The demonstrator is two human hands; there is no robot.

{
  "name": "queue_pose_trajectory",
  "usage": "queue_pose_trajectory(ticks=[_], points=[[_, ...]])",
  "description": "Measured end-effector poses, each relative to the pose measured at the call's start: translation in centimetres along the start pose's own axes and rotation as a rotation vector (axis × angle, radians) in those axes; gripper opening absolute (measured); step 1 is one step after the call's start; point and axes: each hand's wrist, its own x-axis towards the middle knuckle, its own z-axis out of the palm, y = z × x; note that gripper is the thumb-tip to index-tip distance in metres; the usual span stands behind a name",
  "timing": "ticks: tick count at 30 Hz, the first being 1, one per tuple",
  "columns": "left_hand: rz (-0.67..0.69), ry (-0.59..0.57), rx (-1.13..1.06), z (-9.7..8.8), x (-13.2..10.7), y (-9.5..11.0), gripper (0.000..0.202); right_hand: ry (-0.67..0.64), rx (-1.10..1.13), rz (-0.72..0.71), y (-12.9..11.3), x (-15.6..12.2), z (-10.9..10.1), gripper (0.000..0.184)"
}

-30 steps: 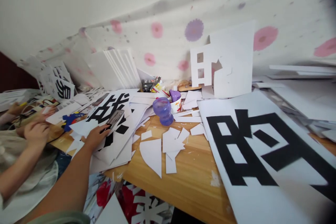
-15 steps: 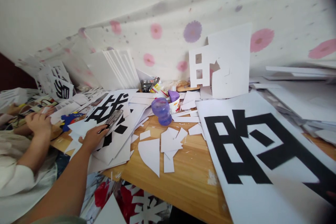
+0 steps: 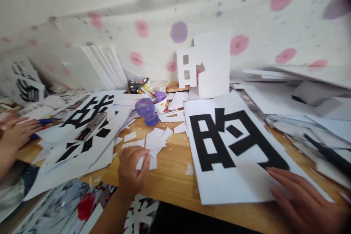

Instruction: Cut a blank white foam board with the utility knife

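Observation:
My left hand [image 3: 133, 166] is low over white paper scraps [image 3: 156, 140] on the table, its fingers loosely bent and the thumb apart. A curved scrap is partly hidden under it; whether the fingers touch it I cannot tell. At the lower right, my right hand [image 3: 301, 197] has its fingers stretched out at the near edge of a white sheet [image 3: 214, 190] printed with a large black character. A metal-bodied tool [image 3: 91, 126], apparently a utility knife, lies on another printed sheet [image 3: 79, 153] at the left.
A purple plastic container [image 3: 148, 111] and a paper cup [image 3: 161, 105] stand behind the scraps. White cut-out boards [image 3: 215, 62] lean on the flowered wall covering. Paper stacks [image 3: 263, 98] and a dark handle [image 3: 329, 153] lie right. A co-worker's hands [image 3: 20, 131] are far left.
My left hand has left the metal tool, which stays on the printed sheet, and moved right to the scraps. My right hand has come into fuller view. The view has turned rightward.

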Motion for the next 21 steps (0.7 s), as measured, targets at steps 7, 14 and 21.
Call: queue_pose_trajectory(ticks=[7,14,21], points=[[0.214,-0.583,-0.166,4.0,0.9,9.8,0.041,-0.178,-0.056,-0.107,0.0,-0.3,-0.4,0.030],[0.351,-0.808,-0.234,5.3,-0.3,10.9,0.075,-0.393,-0.099,-0.150,-1.2,0.4,-1.1,0.046],[0.498,-0.615,-0.192,5.5,-0.5,11.1,0.048,-0.355,-0.104,-0.201,-1.5,0.6,-0.9,0.034]])
